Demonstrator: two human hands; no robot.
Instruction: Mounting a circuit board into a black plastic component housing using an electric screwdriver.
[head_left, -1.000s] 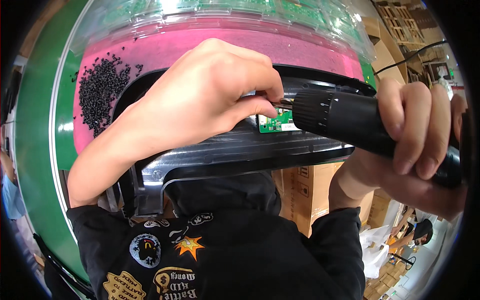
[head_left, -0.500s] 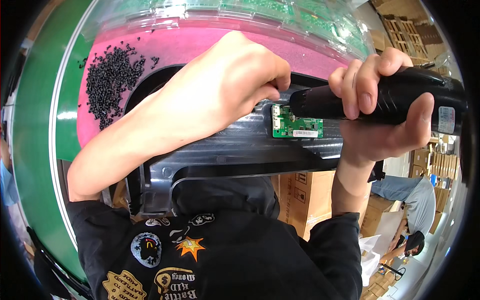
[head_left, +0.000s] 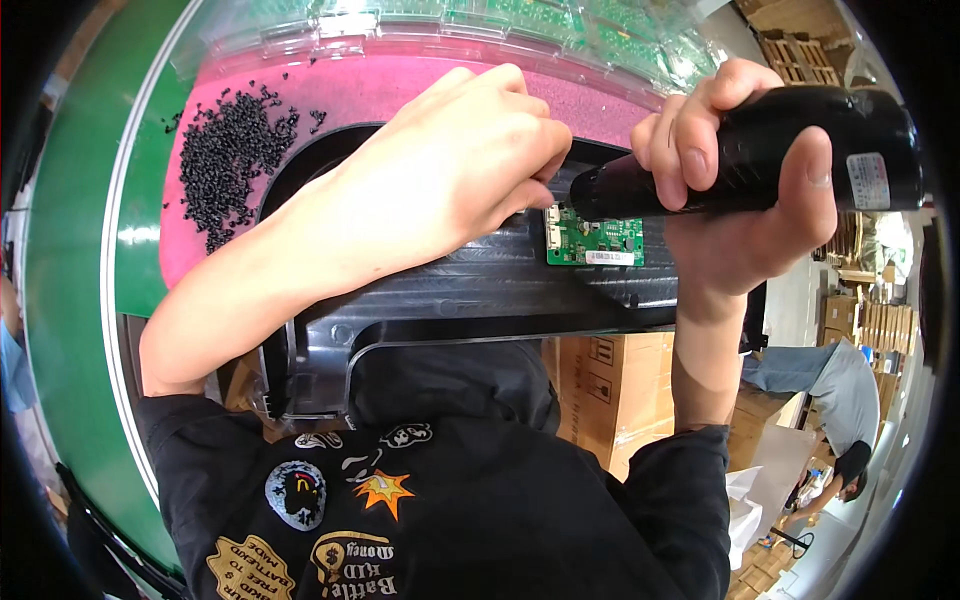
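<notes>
My right hand (head_left: 745, 215) is wrapped around the thick black body of an electric screwdriver (head_left: 790, 140), its front end slanting down to the left over a green circuit board (head_left: 600, 243). The board lies in a long black plastic housing (head_left: 450, 300), with white connectors along its left edge. My left hand (head_left: 490, 160) reaches across the housing, fingers curled and pinched together beside the screwdriver's nose at the board's upper left corner. Whatever those fingers hold, if anything, is hidden. The screwdriver's tip is also out of sight.
A heap of small black screws (head_left: 228, 160) lies on the pink mat (head_left: 350, 95) at the left. Clear plastic trays (head_left: 440, 35) with green boards stand behind. A cardboard box (head_left: 615, 390) is below the housing; a person (head_left: 845, 395) bends at far right.
The screwdriver's rear end has risen and shifted slightly left with my right hand. My left hand stays pinched by the board's corner. The person at right has leaned lower.
</notes>
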